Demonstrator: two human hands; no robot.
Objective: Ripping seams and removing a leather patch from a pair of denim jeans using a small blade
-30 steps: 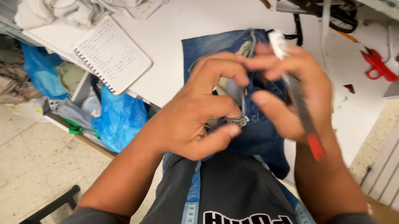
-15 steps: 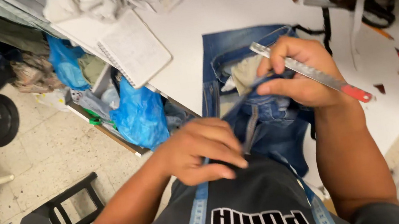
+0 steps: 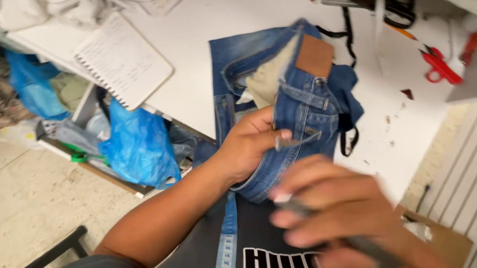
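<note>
At the near edge of the white tabletop (image 3: 220, 28), the blue denim jeans (image 3: 301, 103) lie with their waistband turned toward me, the pale pocket lining and a brown leather patch showing. A second ago both my hands were bunched together over the fly; now they have parted. My left hand (image 3: 249, 145) is alone on the denim, its grip pinching the lower fly area between thumb and fingers, just beside the small metal piece at the seam. My right hand (image 3: 334, 213) has dropped back toward my chest, blurred with motion, its grip closed around a slim grey metal ruler with a red end (image 3: 378, 253); half a second ago that ruler was laid across the waistband. So the measuring contact is broken and the jeans are held by one hand only.

A light-blue tape measure (image 3: 228, 255) hangs down my dark shirt. Farther off lie a white spiral notebook (image 3: 122, 60) and red-handled scissors (image 3: 437, 63), well apart from my hands.
</note>
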